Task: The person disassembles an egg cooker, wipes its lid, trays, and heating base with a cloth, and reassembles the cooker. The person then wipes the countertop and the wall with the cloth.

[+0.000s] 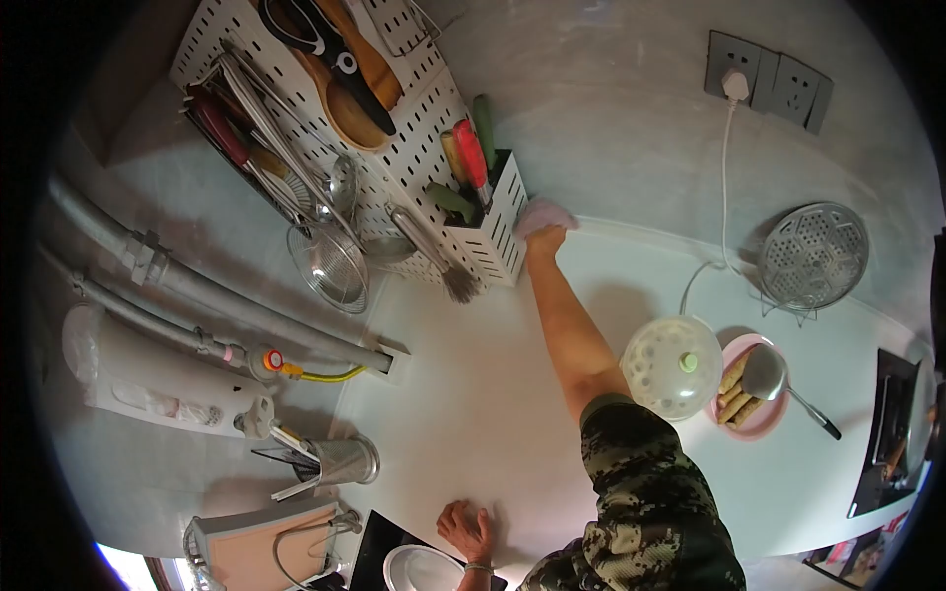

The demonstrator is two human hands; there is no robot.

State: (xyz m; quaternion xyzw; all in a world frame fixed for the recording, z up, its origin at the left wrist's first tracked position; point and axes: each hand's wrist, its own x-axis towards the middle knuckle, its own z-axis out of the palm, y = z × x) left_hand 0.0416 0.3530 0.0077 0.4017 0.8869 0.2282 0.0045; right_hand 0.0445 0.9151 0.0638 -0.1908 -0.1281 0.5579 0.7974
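My right arm, in a camouflage sleeve, reaches forward over the white countertop [473, 374] to its back edge. There my right hand [548, 239] presses on a pinkish-purple cloth [544, 215], beside the white perforated holder [498, 231] and against the wall. Near the front edge my left hand [466, 532] rests on the counter with its fingers bent and apart, holding nothing. A white bowl [422, 568] is close beside it, partly cut off by the frame.
Right of my arm are a domed appliance [674, 367], a pink plate [759, 424] with rolls and a ladle [766, 372], and a round metal rack [814, 258]. A metal utensil cup [345, 461], a pipe [266, 313] and a utensil pegboard [414, 148] stand left.
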